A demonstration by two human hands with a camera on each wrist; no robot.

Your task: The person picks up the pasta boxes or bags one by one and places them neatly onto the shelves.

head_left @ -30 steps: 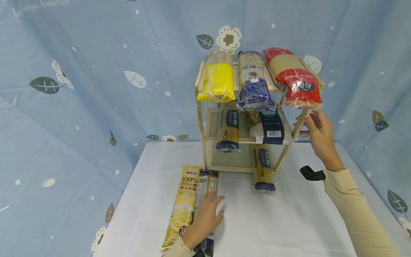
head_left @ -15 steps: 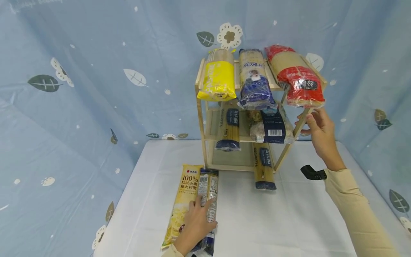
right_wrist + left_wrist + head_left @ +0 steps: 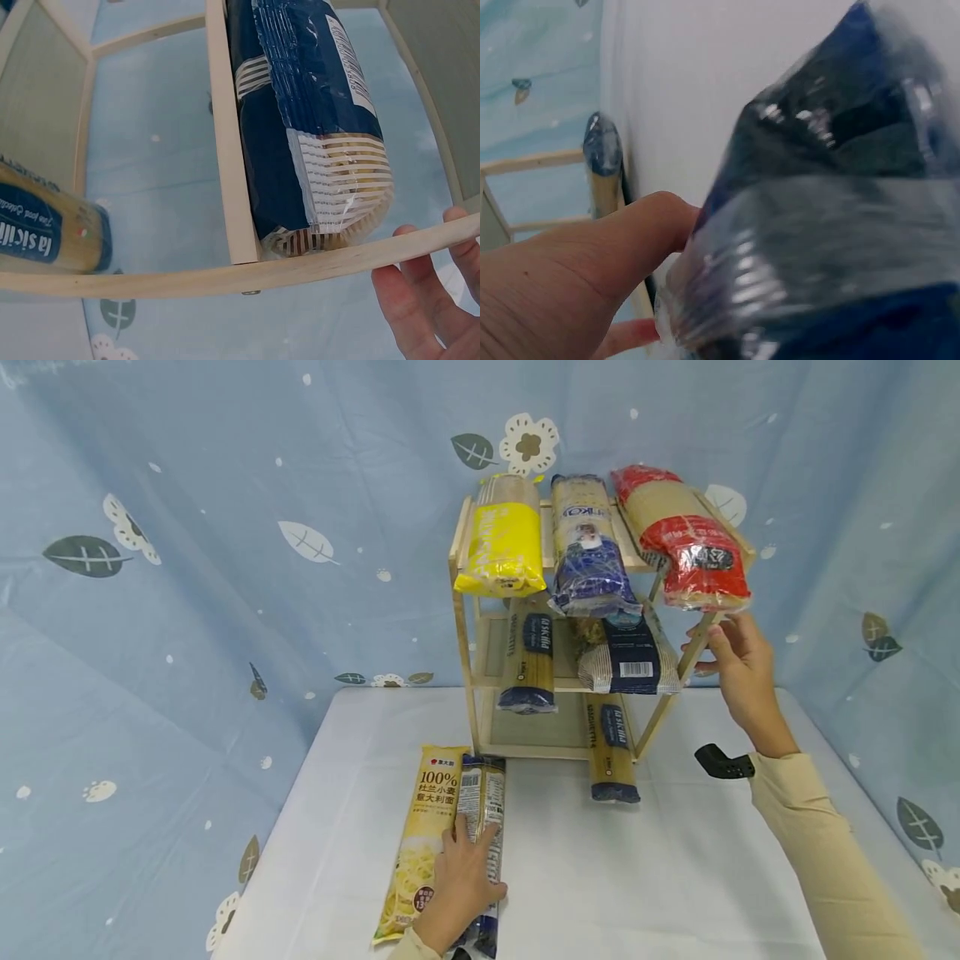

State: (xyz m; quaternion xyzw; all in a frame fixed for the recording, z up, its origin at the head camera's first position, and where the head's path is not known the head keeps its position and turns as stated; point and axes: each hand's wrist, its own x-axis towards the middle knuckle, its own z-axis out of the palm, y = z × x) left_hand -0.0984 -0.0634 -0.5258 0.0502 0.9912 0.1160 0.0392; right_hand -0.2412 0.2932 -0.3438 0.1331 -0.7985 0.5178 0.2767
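My left hand [image 3: 461, 885] grips a dark blue pasta pack [image 3: 492, 797] lying on the table, its fingers spread across the wrapper and its thumb at the right side. In the left wrist view the shiny pack [image 3: 817, 232] fills the right half, with the thumb against its edge. Left of it, almost alongside, lies a long yellow noodle pack [image 3: 420, 835]. My right hand [image 3: 750, 685] holds the right front post of a wooden rack [image 3: 462, 643]. In the right wrist view its fingertips [image 3: 401, 289] meet the post beside a striped navy pasta bag [image 3: 315, 127].
On the rack's top lie a yellow pack [image 3: 506, 547], a blue pack [image 3: 592, 556] and a red pack [image 3: 693, 547]. A spaghetti pack [image 3: 531, 652] lies on the middle shelf. Another spaghetti pack [image 3: 611, 752] juts from the bottom shelf over the white table [image 3: 712, 860].
My left hand has shifted left and slightly down, from the dark blue pack's right side to lie across it. My right hand keeps its hold on the rack post.
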